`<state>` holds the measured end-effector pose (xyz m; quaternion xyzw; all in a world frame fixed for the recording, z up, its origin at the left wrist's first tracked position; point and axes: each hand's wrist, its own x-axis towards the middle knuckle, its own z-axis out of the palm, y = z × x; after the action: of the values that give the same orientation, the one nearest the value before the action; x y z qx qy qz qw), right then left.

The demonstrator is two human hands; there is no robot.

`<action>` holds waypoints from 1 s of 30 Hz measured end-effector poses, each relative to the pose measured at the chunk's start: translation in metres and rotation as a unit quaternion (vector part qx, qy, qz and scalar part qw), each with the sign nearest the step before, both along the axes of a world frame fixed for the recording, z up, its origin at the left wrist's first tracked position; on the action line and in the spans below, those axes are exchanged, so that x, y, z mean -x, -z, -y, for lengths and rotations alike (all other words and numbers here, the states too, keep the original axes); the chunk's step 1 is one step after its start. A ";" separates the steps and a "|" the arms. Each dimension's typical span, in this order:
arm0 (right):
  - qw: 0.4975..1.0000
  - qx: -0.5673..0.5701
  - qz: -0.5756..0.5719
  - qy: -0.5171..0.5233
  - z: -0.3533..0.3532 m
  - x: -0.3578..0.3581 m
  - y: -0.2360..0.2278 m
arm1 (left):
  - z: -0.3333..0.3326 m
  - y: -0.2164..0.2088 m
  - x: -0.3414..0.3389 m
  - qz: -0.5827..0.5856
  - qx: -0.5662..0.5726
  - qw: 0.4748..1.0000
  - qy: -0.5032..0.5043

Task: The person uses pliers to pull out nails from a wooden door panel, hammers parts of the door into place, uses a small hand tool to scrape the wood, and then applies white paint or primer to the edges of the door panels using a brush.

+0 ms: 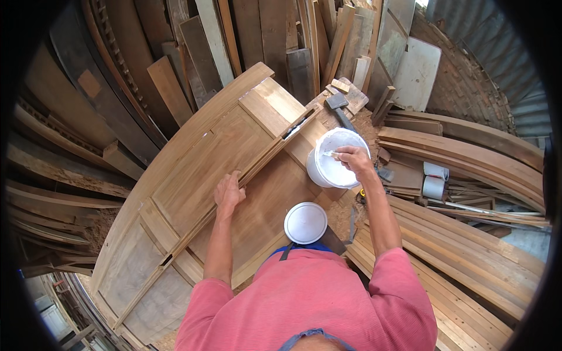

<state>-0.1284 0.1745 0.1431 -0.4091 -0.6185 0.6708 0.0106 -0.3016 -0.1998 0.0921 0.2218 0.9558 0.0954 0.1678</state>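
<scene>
A panelled wooden door [225, 146] lies slanted in front of me, its long edge with slots turned toward me. My left hand [229, 191] holds that edge near its middle, with the fingers curled on the wood. My right hand [355, 161] is at the mouth of a white bucket [316, 169], which has white paste [345, 169] inside. Its fingers pinch a small white-smeared tool [332, 154]; the exact kind cannot be made out. A second panelled door [263, 199] lies under and nearer than the first. Close to my body rests a round white lid [305, 223].
A hammer [338, 103] lies beyond the bucket. Boards [269, 41] lean along the back, and more are stacked at left [70, 169]. Long planks [462, 257] lie piled at right. A dark flat-bladed tool [287, 251] sits by the lid.
</scene>
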 end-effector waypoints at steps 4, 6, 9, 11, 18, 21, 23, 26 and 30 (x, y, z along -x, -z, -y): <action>1.000 0.012 -0.013 0.006 -0.002 -0.007 -0.008 | 0.000 0.004 0.001 -0.009 -0.003 1.000 0.007; 1.000 -0.012 -0.019 0.009 -0.003 -0.011 -0.013 | 0.000 0.004 0.001 -0.006 -0.006 1.000 0.006; 0.997 -0.068 -0.039 -0.002 0.001 -0.018 -0.028 | 0.002 0.004 0.003 0.001 -0.005 1.000 0.002; 0.996 -0.071 -0.043 -0.010 -0.003 -0.028 -0.036 | 0.000 0.002 0.003 0.006 -0.004 1.000 0.001; 0.996 -0.063 -0.052 -0.019 -0.027 -0.061 -0.064 | -0.003 -0.003 0.004 0.014 0.005 1.000 0.000; 0.994 -0.050 -0.091 -0.020 -0.028 -0.066 -0.092 | 0.001 0.000 0.005 0.014 0.006 1.000 -0.003; 0.990 -0.029 -0.134 -0.024 -0.038 -0.071 -0.098 | 0.000 -0.001 0.005 0.016 0.005 1.000 -0.004; 0.986 -0.024 -0.163 -0.022 -0.048 -0.065 -0.111 | 0.000 -0.003 0.004 0.018 0.001 1.000 -0.005; 0.984 -0.028 -0.166 -0.055 -0.055 -0.029 -0.123 | -0.001 -0.009 0.005 0.027 0.004 1.000 -0.009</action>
<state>-0.0993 0.2297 0.2663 -0.2568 -0.6485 0.7112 0.0875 -0.3061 -0.1992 0.1009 0.2095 0.9533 0.0990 0.1939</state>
